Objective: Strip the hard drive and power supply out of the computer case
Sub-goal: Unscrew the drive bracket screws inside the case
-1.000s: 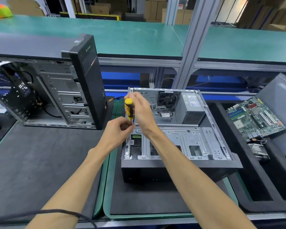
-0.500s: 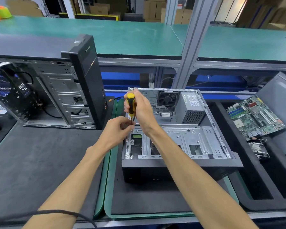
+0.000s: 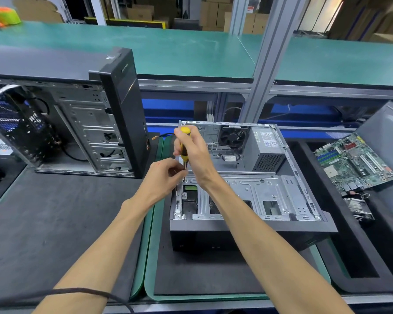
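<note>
The open grey steel computer case (image 3: pixel 247 200) lies on its side on the black mat, and every place here is reckoned from it. At its near left corner sits the perforated silver drive cage (image 3: pixel 241 196), where the hard drive would be; the drive itself is not plain to see through the slots. Over the cage's left end the left hand (image 3: pixel 162 180) pinches the thin steel shank of the yellow-and-black-handled screwdriver (image 3: pixel 183 149) low down, close above a small screw head (image 3: pixel 185 181). The right hand (image 3: pixel 194 152) wraps the handle above it, fingers curled tight. The tool's long axis stands almost upright, tip down on that screw, so I judge the coming turn depends on keeping it square to the cage. Farther back, in the case's far right corner, the boxy grey power supply (image 3: pixel 267 151) is seated, well apart from both hands.
</note>
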Available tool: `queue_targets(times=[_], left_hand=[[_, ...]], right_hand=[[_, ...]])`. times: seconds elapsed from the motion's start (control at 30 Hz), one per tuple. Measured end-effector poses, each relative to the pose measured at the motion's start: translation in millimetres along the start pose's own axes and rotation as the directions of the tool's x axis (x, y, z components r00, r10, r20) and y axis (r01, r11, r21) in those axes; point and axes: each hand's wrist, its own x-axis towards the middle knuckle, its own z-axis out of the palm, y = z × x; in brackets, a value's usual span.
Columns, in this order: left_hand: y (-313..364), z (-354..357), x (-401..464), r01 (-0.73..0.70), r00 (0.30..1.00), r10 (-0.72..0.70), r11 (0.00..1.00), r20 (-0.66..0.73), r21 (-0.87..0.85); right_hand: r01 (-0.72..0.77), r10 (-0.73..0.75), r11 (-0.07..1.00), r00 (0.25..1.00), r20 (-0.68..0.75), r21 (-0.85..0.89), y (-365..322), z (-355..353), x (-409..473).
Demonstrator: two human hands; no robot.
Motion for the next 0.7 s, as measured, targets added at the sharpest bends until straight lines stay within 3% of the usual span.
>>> queue_targets(times=[0.13,0.33,0.57,0.7], left_hand=[[0.7,3.0,0.9,0.052,0.997,-0.054,0.998,-0.057,-0.028],[3.0,0.4,-1.2,0.011,1.0,-0.012,1.0,0.002,0.028],[4.9,5.4,1.2,0.069,0.994,-0.067,0.997,-0.081,0.018],[5.1,4.1,-0.4,0.038,0.999,-0.038,0.999,-0.029,-0.009]], right_hand=[[0.012,-0.012,1.0,1.0,-0.009,0.007,-0.2,-0.6,-0.4],[-0.03,0.03,1.0,0.999,0.023,-0.006,-1.5,-1.2,3.5],[-0.029,0.029,1.0,1.0,-0.007,0.006,0.2,-1.1,0.5],[-0.065,0.065,0.996,0.998,-0.005,0.058,-0.4,-1.5,4.0]])
